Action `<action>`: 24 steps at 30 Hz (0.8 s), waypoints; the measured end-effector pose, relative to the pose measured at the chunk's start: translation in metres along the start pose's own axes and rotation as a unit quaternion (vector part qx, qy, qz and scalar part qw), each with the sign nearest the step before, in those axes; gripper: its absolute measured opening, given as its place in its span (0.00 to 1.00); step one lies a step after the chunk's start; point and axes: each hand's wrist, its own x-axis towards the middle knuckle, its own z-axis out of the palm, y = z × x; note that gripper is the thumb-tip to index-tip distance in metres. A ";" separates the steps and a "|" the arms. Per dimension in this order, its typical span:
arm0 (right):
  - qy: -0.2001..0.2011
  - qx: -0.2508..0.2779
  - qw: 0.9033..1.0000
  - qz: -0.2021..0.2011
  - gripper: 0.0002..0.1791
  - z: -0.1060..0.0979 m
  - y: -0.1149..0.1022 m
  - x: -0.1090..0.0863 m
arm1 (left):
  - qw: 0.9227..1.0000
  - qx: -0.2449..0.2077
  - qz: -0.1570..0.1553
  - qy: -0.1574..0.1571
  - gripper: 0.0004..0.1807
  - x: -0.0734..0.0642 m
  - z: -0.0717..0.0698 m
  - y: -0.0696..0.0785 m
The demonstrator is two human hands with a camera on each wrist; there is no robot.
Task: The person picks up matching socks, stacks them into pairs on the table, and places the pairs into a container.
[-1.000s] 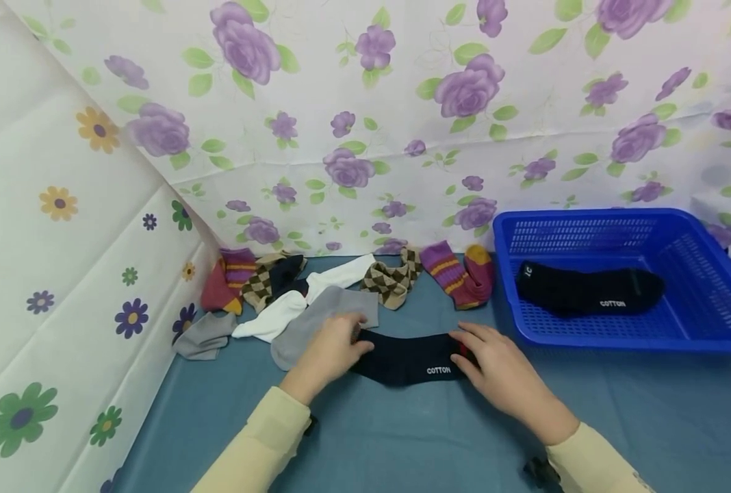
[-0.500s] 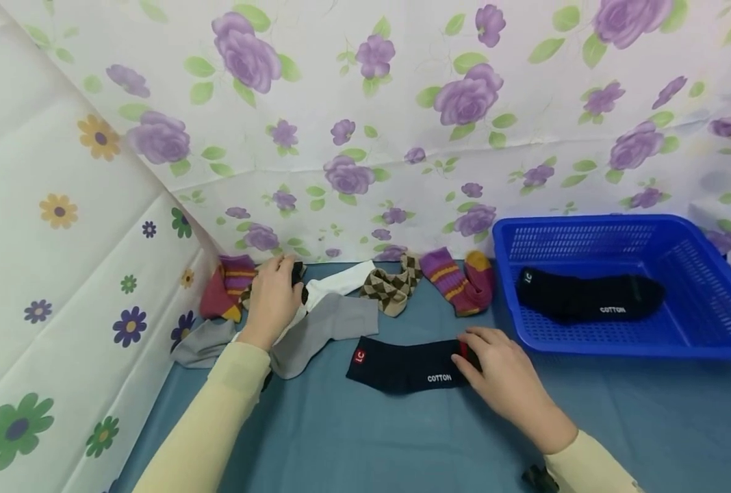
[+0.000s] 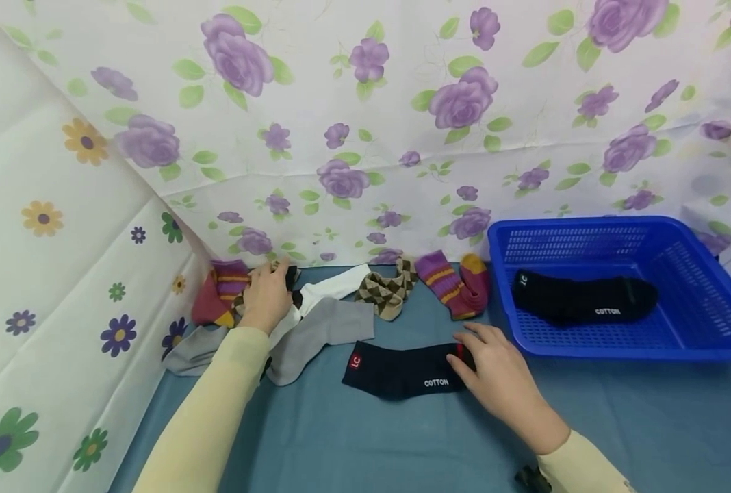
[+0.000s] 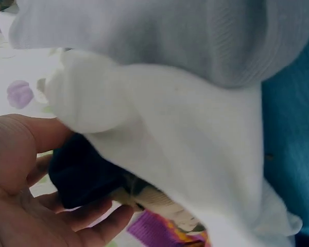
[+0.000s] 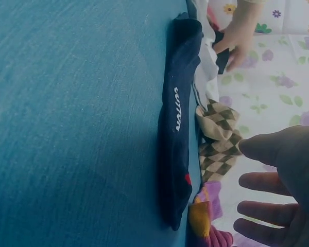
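On the left my left hand [image 3: 267,298] reaches into the sock pile and pinches a dark navy sock [image 4: 82,177] between thumb and fingers. A white sock [image 4: 165,123] overlaps part of that dark sock in the left wrist view. Flat on the cloth lies a navy sock [image 3: 396,370] with "COTTON" lettering and a red tab. Over its right end is my right hand [image 3: 501,376], fingers spread; the right wrist view shows them straight and holding nothing. A grey sock [image 3: 316,335] lies between the navy sock and my left hand.
A blue basket [image 3: 624,349] at right holds a black sock [image 3: 581,298]. Along the back lie a checkered sock [image 3: 382,291], striped socks [image 3: 454,284] and a red-purple sock [image 3: 214,294]. Another grey sock [image 3: 194,350] sits by the left flowered sheet [image 3: 45,274].
My left hand has let go of the navy sock's left end and moved left and back to the pile, onto the other dark sock. The right hand has stayed over the right end.
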 end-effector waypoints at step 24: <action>0.047 0.034 0.998 -0.032 0.15 -0.006 -0.004 -0.001 | 0.974 -0.102 0.018 0.201 0.20 -0.007 -0.019 -0.006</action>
